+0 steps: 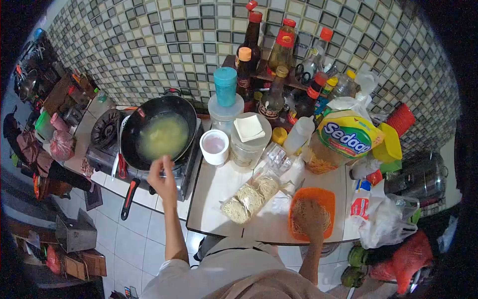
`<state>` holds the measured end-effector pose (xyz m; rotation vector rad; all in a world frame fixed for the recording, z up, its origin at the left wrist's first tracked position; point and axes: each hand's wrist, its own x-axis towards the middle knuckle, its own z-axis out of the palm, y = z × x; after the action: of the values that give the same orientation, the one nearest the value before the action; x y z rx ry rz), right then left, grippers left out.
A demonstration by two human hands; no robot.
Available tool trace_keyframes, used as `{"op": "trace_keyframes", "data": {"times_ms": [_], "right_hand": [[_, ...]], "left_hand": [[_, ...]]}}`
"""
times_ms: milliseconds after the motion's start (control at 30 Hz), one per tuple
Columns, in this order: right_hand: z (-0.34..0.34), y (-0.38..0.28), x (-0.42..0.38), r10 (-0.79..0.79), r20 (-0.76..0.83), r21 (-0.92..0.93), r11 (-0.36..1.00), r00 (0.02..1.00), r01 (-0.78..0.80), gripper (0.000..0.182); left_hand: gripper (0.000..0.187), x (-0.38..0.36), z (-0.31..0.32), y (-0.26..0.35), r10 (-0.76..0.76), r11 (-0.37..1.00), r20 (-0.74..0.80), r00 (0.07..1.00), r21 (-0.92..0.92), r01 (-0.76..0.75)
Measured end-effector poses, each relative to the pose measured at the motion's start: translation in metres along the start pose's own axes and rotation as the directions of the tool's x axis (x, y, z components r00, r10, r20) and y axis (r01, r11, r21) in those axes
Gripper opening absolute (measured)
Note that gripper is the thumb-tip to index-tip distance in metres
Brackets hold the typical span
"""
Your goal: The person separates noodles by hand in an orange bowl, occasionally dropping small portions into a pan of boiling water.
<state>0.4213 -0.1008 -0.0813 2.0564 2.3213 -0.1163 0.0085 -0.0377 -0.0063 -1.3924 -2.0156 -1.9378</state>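
A black wok (130, 144) holding cloudy yellowish liquid (163, 135) sits on the stove. My left hand (163, 180) is over its near rim, fingers curled together; whatever they may hold is too small to make out. On the counter at my right stands an orange plastic basket (326, 199) with thin dry noodles (324, 219) inside. My right hand (309, 215) reaches down into it and touches the noodles, its fingers blurred against them. Beside the basket lies a clear pack of round noodle cakes (244, 203).
The wok's handle (130, 199) juts over the stove's front edge. A white cup (214, 148), a lidded jar (244, 154), sauce bottles (273, 99) and a yellow-green Sedaap packet (348, 132) crowd the counter's back. Plastic bags (386, 224) lie at the right.
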Motion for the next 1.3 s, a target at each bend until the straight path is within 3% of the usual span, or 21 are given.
{"op": "trace_keyframes", "data": {"times_ms": [67, 100, 167, 200, 267, 300, 367, 500, 567, 600, 700, 767, 900, 967, 1100, 1167, 1233, 1300], "right_hand": [[-0.030, -0.034, 0.001, 0.011, -0.093, 0.090, 0.996, 0.996, -0.002, 0.034], [-0.028, -0.038, 0.000, 0.011, -0.087, 0.093, 0.996, 0.996, -0.003, 0.034], [-0.022, -0.040, 0.001, -0.050, -0.227, 0.119, 0.990, 0.972, 0.079, 0.032], [-0.021, -0.039, 0.002, -0.051, -0.227, 0.114, 0.990, 0.973, 0.078, 0.032], [-0.022, -0.038, 0.005, 0.030, -0.156, 0.394, 0.919, 0.987, 0.034, 0.027], [-0.024, -0.038, 0.006, 0.030, -0.155, 0.390, 0.920, 0.987, 0.034, 0.027], [-0.033, -0.040, 0.008, 0.138, -0.120, 0.582, 0.812, 0.983, -0.043, 0.027], [-0.042, -0.033, 0.001, 0.252, -0.105, 0.552, 0.820, 0.962, -0.154, 0.018], [-0.045, -0.027, 0.001, 0.295, -0.124, 0.775, 0.625, 0.947, -0.093, 0.016], [-0.053, -0.025, -0.001, 0.320, -0.118, 0.774, 0.622, 0.940, -0.115, 0.016], [-0.073, -0.020, -0.010, 0.336, -0.144, 0.794, 0.601, 0.931, -0.093, 0.015], [-0.070, -0.007, -0.017, 0.365, -0.131, 0.897, 0.439, 0.922, -0.046, 0.014], [-0.090, -0.013, -0.029, 0.451, -0.161, 0.933, 0.360, 0.878, -0.014, 0.013], [-0.098, -0.020, -0.032, 0.527, -0.178, 0.978, 0.191, 0.831, 0.088, 0.010], [-0.103, -0.023, -0.036, 0.569, -0.248, 0.969, 0.147, 0.784, 0.200, 0.007], [-0.106, -0.025, -0.037, 0.615, -0.300, 0.933, 0.030, 0.730, 0.358, 0.005], [-0.105, -0.024, -0.037, 0.611, -0.298, 0.930, 0.014, 0.733, 0.367, 0.009], [-0.106, -0.025, -0.036, 0.605, -0.299, 0.926, -0.004, 0.738, 0.378, 0.014]], "left_hand": [[0.015, -0.023, 0.004, 0.018, 0.014, 0.999, 0.064, 0.998, -0.046, -0.011], [0.016, -0.034, 0.008, 0.026, 0.016, 0.998, 0.124, 0.992, -0.054, -0.009], [0.006, -0.054, 0.018, 0.034, 0.155, 0.977, 0.238, 0.959, -0.182, -0.113], [0.004, -0.065, 0.024, 0.044, 0.181, 0.962, 0.293, 0.939, -0.251, -0.107], [0.002, -0.082, 0.030, 0.061, 0.241, 0.936, 0.433, 0.868, -0.342, -0.089], [0.002, -0.089, 0.031, 0.066, 0.274, 0.928, 0.517, 0.811, -0.364, -0.082], [0.002, -0.103, 0.038, 0.077, 0.291, 0.909, 0.548, 0.784, -0.415, -0.047], [0.010, -0.115, 0.044, 0.089, 0.306, 0.879, 0.660, 0.686, -0.473, 0.064], [0.010, -0.115, 0.046, 0.091, 0.312, 0.879, 0.711, 0.630, -0.468, 0.093], [0.009, -0.114, 0.046, 0.090, 0.306, 0.888, 0.748, 0.590, -0.447, 0.107], [0.005, -0.115, 0.051, 0.086, 0.346, 0.873, 0.718, 0.604, -0.482, 0.073], [0.005, -0.116, 0.051, 0.086, 0.322, 0.882, 0.739, 0.592, -0.461, 0.094], [0.005, -0.117, 0.053, 0.086, 0.317, 0.883, 0.761, 0.566, -0.455, 0.117], [0.005, -0.118, 0.054, 0.086, 0.324, 0.884, 0.772, 0.547, -0.453, 0.117], [0.008, -0.123, 0.061, 0.087, 0.372, 0.882, 0.829, 0.417, -0.455, 0.120], [0.010, -0.127, 0.068, 0.088, 0.424, 0.871, 0.827, 0.370, -0.485, 0.086], [0.013, -0.134, 0.076, 0.089, 0.577, 0.784, 0.760, 0.298, -0.618, 0.059], [0.015, -0.140, 0.080, 0.095, 0.580, 0.791, 0.777, 0.244, -0.609, 0.057]]}}
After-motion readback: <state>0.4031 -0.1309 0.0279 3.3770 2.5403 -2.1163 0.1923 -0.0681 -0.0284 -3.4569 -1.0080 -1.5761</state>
